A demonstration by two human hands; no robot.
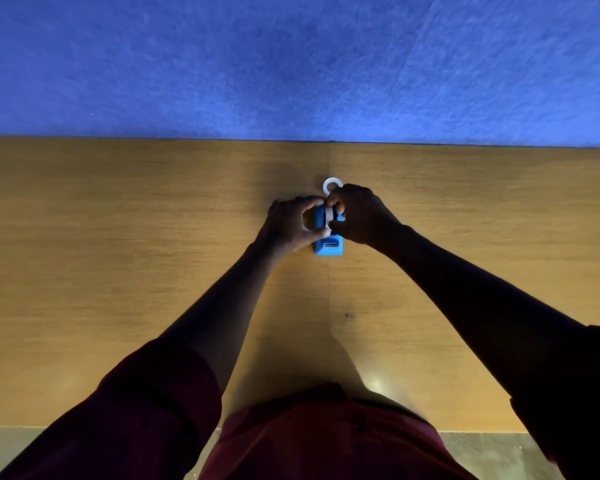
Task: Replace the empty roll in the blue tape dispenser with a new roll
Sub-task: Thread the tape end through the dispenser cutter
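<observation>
A small blue tape dispenser (328,249) stands on the wooden table, its cutter end toward me. A white roll (328,216) sits upright in its cradle. My left hand (291,223) grips the dispenser's left side, thumb and forefinger around the roll. My right hand (359,214) pinches the roll from the right with its fingertips. Just behind my right hand a second white tape ring (332,184) lies flat on the table, partly hidden by my knuckles. I cannot tell which roll is the empty one.
The wooden table (118,271) runs the full width of the view. A blue felt wall panel (291,64) rises straight behind its far edge. The table's near edge is at my waist.
</observation>
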